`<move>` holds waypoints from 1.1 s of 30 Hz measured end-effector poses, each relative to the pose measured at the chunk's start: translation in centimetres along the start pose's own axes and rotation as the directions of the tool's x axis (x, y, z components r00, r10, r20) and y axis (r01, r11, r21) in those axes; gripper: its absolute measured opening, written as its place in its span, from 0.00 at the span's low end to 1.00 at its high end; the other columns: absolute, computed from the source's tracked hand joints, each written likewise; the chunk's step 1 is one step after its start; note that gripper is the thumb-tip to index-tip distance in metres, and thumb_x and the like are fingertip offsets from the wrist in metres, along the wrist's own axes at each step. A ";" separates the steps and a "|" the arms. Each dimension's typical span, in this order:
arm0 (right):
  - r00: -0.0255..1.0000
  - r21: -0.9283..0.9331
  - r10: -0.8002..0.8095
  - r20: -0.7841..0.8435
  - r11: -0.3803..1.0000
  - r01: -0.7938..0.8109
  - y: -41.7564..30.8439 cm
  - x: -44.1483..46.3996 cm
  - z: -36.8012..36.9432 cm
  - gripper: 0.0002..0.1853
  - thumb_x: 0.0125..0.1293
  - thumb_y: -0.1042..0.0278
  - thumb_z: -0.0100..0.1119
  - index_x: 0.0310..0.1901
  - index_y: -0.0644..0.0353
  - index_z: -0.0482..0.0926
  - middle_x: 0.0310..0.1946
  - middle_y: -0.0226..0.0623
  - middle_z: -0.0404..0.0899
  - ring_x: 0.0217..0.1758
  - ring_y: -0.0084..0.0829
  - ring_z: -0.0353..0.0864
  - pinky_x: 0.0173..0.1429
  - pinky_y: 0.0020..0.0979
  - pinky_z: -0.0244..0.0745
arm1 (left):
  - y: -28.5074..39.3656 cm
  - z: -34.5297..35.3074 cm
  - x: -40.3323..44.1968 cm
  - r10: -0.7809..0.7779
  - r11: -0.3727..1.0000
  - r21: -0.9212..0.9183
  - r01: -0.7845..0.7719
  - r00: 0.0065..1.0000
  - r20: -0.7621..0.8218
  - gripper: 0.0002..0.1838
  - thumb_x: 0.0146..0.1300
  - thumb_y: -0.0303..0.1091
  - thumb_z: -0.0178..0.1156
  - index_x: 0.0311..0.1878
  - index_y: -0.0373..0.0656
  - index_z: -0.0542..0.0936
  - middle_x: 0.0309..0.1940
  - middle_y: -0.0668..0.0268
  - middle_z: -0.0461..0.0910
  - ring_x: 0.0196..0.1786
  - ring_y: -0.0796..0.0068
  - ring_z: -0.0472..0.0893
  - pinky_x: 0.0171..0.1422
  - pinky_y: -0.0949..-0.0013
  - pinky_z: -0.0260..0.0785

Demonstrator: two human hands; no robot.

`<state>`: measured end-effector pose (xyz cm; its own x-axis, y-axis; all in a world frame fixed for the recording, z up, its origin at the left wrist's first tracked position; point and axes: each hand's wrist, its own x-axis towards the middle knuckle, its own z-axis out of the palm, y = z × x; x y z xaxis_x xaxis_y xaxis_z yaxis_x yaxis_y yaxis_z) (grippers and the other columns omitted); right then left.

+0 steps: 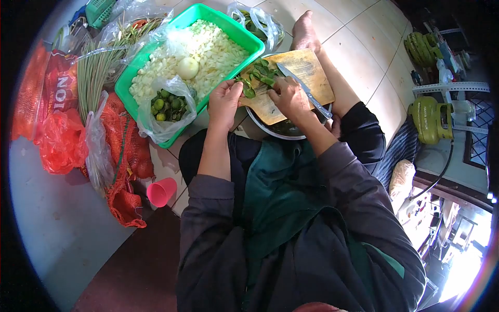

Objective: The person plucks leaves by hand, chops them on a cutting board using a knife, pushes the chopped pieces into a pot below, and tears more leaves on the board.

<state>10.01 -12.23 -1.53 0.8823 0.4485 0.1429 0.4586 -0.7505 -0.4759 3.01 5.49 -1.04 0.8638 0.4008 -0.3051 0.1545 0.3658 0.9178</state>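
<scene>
My left hand (225,103) is closed, pinching a sprig of green leaves (249,90) between thumb and fingers. Close beside it, my right hand (292,100) has its fingers curled at the leaves over the board; what lies within them is hidden. The wooden cutting board (306,66) rests across a metal pot (285,137), with its narrow handle end toward my left hand. More loose green leaves (263,69) lie on the board. A knife (306,89) lies slantwise across it, its handle under or beside my right wrist.
A green basin (123,82) of chopped pale pieces stands to the left, holding a whole peeled onion (187,68) and a bag of small green limes (169,106). Red mesh sacks (136,151) and a pink cup (162,192) sit farther left. Green gas cylinders (429,120) stand right.
</scene>
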 end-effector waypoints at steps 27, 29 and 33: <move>0.999 0.386 -0.016 0.035 0.922 0.001 -5.0 0.9 -3.4 0.11 0.55 0.65 0.65 0.30 0.67 0.81 0.29 0.47 0.83 0.31 0.40 0.84 0.39 0.37 0.79 | -0.2 0.2 -0.1 -0.023 0.996 0.089 0.009 0.987 0.156 0.09 0.61 0.31 0.63 0.41 0.34 0.82 0.27 0.69 0.81 0.28 0.85 0.77 0.30 0.81 0.64; 0.998 0.423 0.003 0.061 0.906 -0.029 -4.9 0.9 -3.4 0.11 0.55 0.65 0.65 0.30 0.67 0.81 0.29 0.47 0.83 0.31 0.39 0.84 0.39 0.36 0.79 | -0.1 0.4 -0.3 -0.037 0.997 0.075 0.025 0.986 0.165 0.07 0.64 0.33 0.63 0.40 0.39 0.82 0.28 0.70 0.80 0.28 0.86 0.75 0.29 0.82 0.62; 0.961 0.383 0.114 0.252 0.900 -0.207 -5.6 1.4 -4.9 0.11 0.54 0.65 0.65 0.31 0.66 0.81 0.32 0.48 0.83 0.32 0.34 0.85 0.40 0.33 0.79 | 0.3 0.2 -0.4 -0.095 0.995 0.011 0.095 0.975 0.200 0.07 0.65 0.33 0.63 0.40 0.39 0.82 0.28 0.71 0.80 0.29 0.86 0.76 0.29 0.81 0.62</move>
<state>9.16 -9.74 5.57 0.8732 0.4680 -0.1360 0.1890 -0.5823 -0.7907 2.87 5.29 -0.57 0.9236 0.1882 -0.3341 0.2408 0.3933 0.8873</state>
